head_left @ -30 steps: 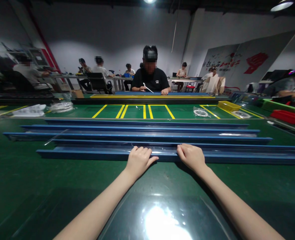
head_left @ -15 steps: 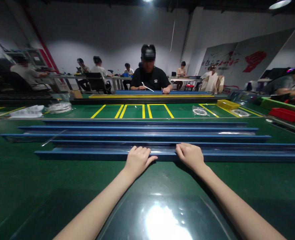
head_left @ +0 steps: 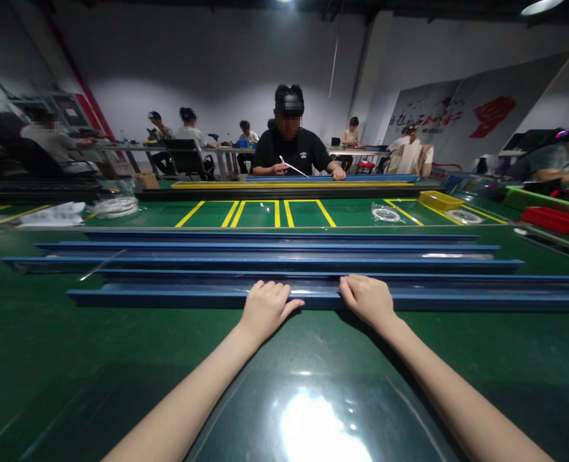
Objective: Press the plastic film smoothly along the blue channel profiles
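A long blue channel-shaped rail (head_left: 169, 299) lies lengthwise across the green table in front of me. Over its near wall bends my left hand (head_left: 268, 307), fingers curled into the trough and thumb stretched to the right along the edge. To the right, my right hand (head_left: 367, 296) is closed over the same wall, its fingertips hidden. Both hands grip this rail, a short gap apart. Just beyond it rest more blue rails (head_left: 207, 263), side by side and parallel. A thin clear strip (head_left: 102, 265) lies slantwise across their left part.
Yellow tape lines (head_left: 278, 215) mark the green mat farther off. Coiled bundles (head_left: 115, 206), a yellow tray (head_left: 439, 201) and a red tray (head_left: 557, 221) stand there. Opposite me a person in black (head_left: 291, 151) holds a thin white piece. A glossy clear sheet (head_left: 246, 410) covers the near tabletop.
My hands and the near rail have stayed put. Across the table, the co-worker's hands, white piece and blue rail have shifted to the right.
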### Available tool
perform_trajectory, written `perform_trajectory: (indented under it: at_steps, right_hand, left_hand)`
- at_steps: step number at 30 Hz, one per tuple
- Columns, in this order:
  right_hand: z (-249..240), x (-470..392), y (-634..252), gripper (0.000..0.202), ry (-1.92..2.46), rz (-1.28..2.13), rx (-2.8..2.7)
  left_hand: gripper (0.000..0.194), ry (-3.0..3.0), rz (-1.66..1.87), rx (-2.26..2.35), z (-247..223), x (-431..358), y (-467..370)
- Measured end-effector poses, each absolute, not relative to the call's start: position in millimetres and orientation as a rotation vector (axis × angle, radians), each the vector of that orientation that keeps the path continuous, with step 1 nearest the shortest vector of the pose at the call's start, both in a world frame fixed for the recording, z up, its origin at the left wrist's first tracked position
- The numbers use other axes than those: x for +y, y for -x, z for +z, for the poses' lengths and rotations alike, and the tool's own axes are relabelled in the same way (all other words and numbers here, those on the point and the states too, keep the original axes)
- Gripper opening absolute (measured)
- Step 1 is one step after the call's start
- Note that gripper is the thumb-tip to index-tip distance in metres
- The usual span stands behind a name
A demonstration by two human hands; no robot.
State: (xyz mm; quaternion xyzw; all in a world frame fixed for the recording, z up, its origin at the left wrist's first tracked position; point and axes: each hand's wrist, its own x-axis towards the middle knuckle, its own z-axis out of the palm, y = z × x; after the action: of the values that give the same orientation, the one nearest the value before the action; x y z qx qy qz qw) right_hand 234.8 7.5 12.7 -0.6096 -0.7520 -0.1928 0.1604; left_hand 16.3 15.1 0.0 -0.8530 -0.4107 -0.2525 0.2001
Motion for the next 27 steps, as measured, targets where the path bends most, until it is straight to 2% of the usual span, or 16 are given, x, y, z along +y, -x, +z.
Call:
perform_trajectory:
  at_steps: [27]
  right_hand:
    - [15.9, 7.8, -232.6, 0.045, 1.792, -0.516, -2.150]
  left_hand:
    - [0.038, 2.346, -0.772, -1.204, 0.7, 13.3, -16.5]
